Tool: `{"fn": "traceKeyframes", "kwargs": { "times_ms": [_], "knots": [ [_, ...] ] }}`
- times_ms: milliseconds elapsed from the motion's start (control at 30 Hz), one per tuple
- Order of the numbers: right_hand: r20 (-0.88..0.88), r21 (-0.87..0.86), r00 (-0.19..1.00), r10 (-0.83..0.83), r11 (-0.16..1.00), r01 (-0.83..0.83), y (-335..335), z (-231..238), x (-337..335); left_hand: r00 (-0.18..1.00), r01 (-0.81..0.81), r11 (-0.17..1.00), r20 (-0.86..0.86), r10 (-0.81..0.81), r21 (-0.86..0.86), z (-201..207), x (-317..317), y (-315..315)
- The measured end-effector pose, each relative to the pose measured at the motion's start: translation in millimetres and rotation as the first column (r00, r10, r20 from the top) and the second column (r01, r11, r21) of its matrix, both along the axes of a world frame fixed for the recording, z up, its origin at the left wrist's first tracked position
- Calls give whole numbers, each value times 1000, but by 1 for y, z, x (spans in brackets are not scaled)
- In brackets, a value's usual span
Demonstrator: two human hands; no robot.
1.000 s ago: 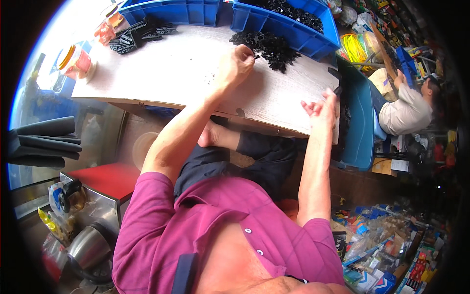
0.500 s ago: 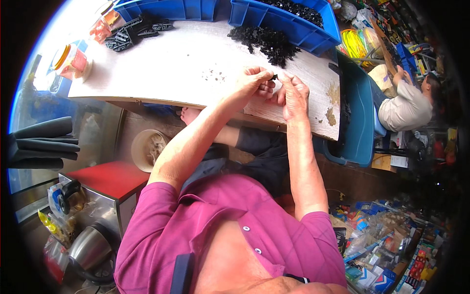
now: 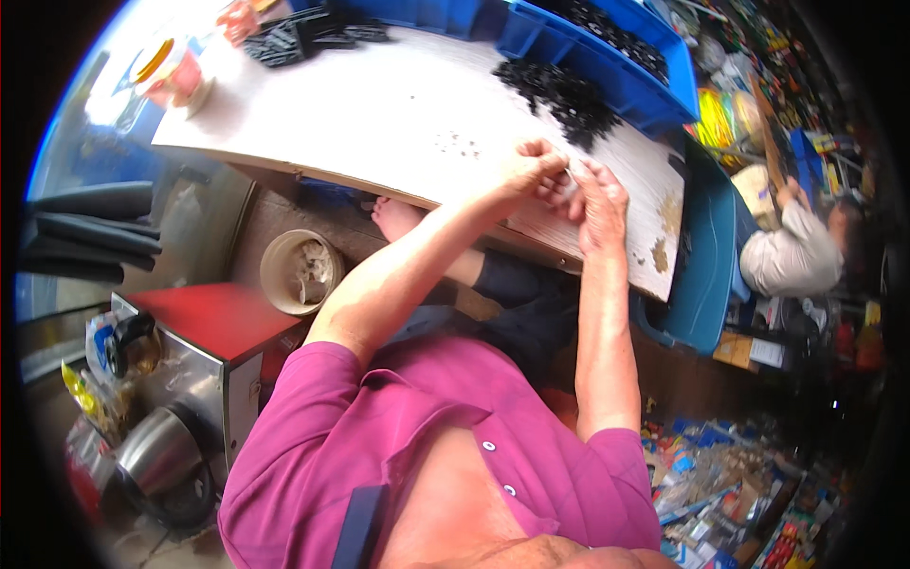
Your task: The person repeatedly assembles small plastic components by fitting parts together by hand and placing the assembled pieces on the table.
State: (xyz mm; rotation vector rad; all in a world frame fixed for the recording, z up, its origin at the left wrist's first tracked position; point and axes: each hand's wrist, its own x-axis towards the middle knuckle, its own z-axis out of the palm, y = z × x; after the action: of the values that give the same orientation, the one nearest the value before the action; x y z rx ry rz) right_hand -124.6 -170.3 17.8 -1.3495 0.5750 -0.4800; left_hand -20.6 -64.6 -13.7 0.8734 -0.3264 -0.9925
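Above the near right part of a pale tabletop (image 3: 351, 109), my two hands meet at their fingertips. My left hand (image 3: 533, 175) is closed in a pinch, thumb against forefinger. Facing it, my right hand (image 3: 601, 204) pinches too, its other fingers curled in. Whatever lies between the fingertips is too small and blurred to name. Beyond the hands, a pile of small black parts (image 3: 559, 102) spreads over the table, against a blue bin (image 3: 607, 71) that holds more of them. Tiny pale bits (image 3: 459, 144) are scattered to the left of my left hand.
At the far left lie long black pieces (image 3: 284, 40) and a jar with an orange lid (image 3: 169, 78). A teal tub (image 3: 703, 261) stands off the table's right edge. Below left are a bucket (image 3: 272, 270) and a red-topped box (image 3: 213, 318). Another person (image 3: 789, 254) sits far right.
The whole view has shifted, with table and hands now further right and lower. The small black piece seen between my fingertips before no longer shows clearly. Both hands remain pinched together.
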Motion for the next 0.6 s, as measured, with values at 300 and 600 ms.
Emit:
{"fn": "traceKeyframes", "kwargs": {
  "times_ms": [300,600],
  "knots": [
    [155,123,986,63,989,-82,5,-5,-7,348,-760,639,906,242,121,4,75,58],
    [168,106,984,50,992,-68,9,-7,0,-407,-831,533,829,-383,-162,-4,223,117]
  ]
}}
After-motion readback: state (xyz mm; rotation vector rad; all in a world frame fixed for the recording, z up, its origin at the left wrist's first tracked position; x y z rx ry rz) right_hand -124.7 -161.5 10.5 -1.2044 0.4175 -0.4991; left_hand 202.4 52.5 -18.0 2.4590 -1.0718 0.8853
